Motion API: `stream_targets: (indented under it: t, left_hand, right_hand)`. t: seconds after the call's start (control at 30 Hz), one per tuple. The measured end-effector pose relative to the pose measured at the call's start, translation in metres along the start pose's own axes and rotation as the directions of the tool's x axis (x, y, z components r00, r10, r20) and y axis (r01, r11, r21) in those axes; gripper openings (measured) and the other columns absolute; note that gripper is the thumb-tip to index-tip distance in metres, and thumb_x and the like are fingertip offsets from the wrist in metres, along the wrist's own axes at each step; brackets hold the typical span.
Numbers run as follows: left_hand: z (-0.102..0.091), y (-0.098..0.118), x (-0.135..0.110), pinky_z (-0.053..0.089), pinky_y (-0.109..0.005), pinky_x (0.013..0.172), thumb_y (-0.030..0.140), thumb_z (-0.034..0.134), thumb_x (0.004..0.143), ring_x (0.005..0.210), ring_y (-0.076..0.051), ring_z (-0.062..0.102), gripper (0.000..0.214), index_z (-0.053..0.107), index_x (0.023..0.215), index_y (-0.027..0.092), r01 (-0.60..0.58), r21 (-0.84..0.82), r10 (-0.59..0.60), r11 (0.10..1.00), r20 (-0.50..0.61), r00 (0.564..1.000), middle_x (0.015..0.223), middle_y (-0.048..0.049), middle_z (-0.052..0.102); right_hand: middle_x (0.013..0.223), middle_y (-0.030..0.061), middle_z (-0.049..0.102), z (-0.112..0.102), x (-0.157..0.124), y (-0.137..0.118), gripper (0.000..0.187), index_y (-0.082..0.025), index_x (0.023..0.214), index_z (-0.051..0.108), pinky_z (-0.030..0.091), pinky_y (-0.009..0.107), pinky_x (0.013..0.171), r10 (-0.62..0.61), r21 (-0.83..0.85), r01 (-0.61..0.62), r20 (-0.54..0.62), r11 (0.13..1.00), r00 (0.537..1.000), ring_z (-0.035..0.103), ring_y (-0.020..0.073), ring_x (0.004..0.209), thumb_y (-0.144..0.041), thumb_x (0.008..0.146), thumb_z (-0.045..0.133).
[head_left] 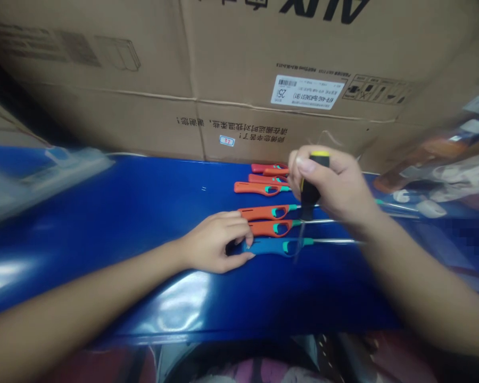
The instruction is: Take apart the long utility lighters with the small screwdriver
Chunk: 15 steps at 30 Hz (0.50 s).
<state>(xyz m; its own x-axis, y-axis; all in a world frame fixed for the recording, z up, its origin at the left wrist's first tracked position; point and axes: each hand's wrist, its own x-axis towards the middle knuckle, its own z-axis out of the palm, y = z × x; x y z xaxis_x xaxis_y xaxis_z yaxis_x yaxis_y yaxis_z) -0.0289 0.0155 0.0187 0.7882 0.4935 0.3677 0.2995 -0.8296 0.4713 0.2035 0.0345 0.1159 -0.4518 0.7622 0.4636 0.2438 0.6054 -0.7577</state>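
Several long-nosed lighters lie in a loose row, mostly parallel, with their metal tubes pointing right. The nearest is a blue lighter (270, 247) with a green trigger; my left hand (219, 242) pinches its handle end between thumb and fingers. Just beyond it lie an orange lighter (265, 229) and another orange lighter (259, 213), close to the same fingers. Red lighters (263, 179) sit farther back by the carton. My right hand (335, 183) is closed around a screwdriver (311, 194) with a black and yellow handle, its thin shaft pointing down over the lighters.
A large cardboard carton (231, 111) with upside-down print stands along the back of the shiny blue tabletop (151, 213). At left is a blurred clear plastic package (72, 173). Plastic-wrapped items (459, 170) and a small white piece (431, 208) are at right.
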Motion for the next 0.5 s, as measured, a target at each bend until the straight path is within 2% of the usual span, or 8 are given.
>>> stream_targets:
  t: [0.07, 0.1, 0.17, 0.27, 0.37, 0.43, 0.5]
  left_hand:
    - [-0.001, 0.001, 0.000, 0.045, -0.032, 0.078, 0.035, 0.061, 0.091, 0.079, -0.018, 0.057, 0.016, 0.061, 0.091, 0.019, -0.001, 0.001, 0.001, 1.000, 0.010, 1.000, 0.084, -0.0034, 0.064]
    - [-0.002, 0.001, -0.001, 0.045, -0.032, 0.080, 0.034, 0.061, 0.091, 0.079, -0.018, 0.057, 0.015, 0.061, 0.092, 0.019, -0.001, 0.000, 0.001, 1.000, 0.021, 1.000, 0.085, -0.0035, 0.064]
    - [-0.004, 0.002, -0.001, 0.045, -0.032, 0.082, 0.031, 0.059, 0.092, 0.079, -0.018, 0.057, 0.012, 0.061, 0.093, 0.019, 0.001, -0.003, -0.001, 1.000, 0.048, 0.999, 0.085, -0.0032, 0.064]
    - [-0.006, 0.003, -0.002, 0.046, -0.032, 0.085, 0.022, 0.057, 0.090, 0.082, -0.018, 0.058, 0.006, 0.061, 0.094, 0.019, 0.014, 0.003, -0.014, 1.000, 0.083, 0.996, 0.086, -0.0032, 0.065]
    - [-0.009, 0.003, -0.001, 0.046, -0.032, 0.085, 0.017, 0.056, 0.088, 0.085, -0.019, 0.060, 0.009, 0.062, 0.095, 0.020, 0.024, 0.002, -0.024, 1.000, 0.104, 0.994, 0.090, -0.0039, 0.067]
    - [-0.012, 0.004, 0.001, 0.047, -0.031, 0.083, 0.016, 0.057, 0.088, 0.086, -0.019, 0.060, 0.009, 0.062, 0.095, 0.020, 0.031, -0.003, -0.030, 1.000, 0.125, 0.992, 0.090, -0.0039, 0.067]
    - [-0.014, 0.006, 0.003, 0.047, -0.031, 0.082, 0.016, 0.057, 0.089, 0.086, -0.018, 0.060, 0.009, 0.062, 0.095, 0.020, 0.040, -0.003, -0.039, 0.999, 0.150, 0.988, 0.090, -0.0035, 0.067]
  right_hand:
    - [0.057, -0.0062, 0.044, 0.005, -0.011, 0.022, 0.040, -0.022, 0.067, 0.044, 0.037, 0.026, 0.049, 0.180, 0.159, -0.188, 0.064, 0.969, 0.982, 0.042, 0.0101, 0.049, -0.047, 0.098, 0.050]
    - [0.057, -0.0059, 0.045, 0.007, -0.018, 0.031, 0.041, -0.022, 0.065, 0.043, 0.037, 0.025, 0.049, 0.234, 0.164, -0.246, 0.090, 0.955, 0.968, 0.042, 0.0101, 0.049, -0.047, 0.097, 0.051]
    - [0.055, -0.0058, 0.046, 0.011, -0.030, 0.039, 0.041, -0.022, 0.064, 0.043, 0.037, 0.025, 0.051, 0.256, 0.054, -0.267, 0.153, 0.962, 0.955, 0.044, 0.0100, 0.049, -0.045, 0.095, 0.055]
    - [0.061, -0.0038, 0.052, 0.010, -0.039, 0.034, 0.033, -0.022, 0.069, 0.044, 0.041, 0.026, 0.060, 0.216, -0.156, -0.177, 0.283, 0.972, 0.935, 0.050, 0.0112, 0.056, -0.036, 0.097, 0.054]
    - [0.073, -0.0024, 0.055, 0.005, -0.042, 0.023, 0.021, -0.021, 0.080, 0.046, 0.038, 0.025, 0.064, 0.181, -0.340, -0.033, 0.412, 0.940, 0.893, 0.048, 0.0121, 0.065, -0.030, 0.098, 0.051]
    - [0.079, -0.0014, 0.056, 0.003, -0.043, 0.021, 0.017, -0.021, 0.085, 0.048, 0.034, 0.025, 0.063, 0.230, -0.442, 0.020, 0.503, 0.897, 0.833, 0.046, 0.0129, 0.068, -0.031, 0.098, 0.053]
    - [0.083, -0.0005, 0.058, 0.003, -0.045, 0.024, 0.021, -0.021, 0.086, 0.049, 0.032, 0.026, 0.062, 0.315, -0.517, 0.033, 0.570, 0.855, 0.759, 0.047, 0.0138, 0.070, -0.037, 0.095, 0.060]
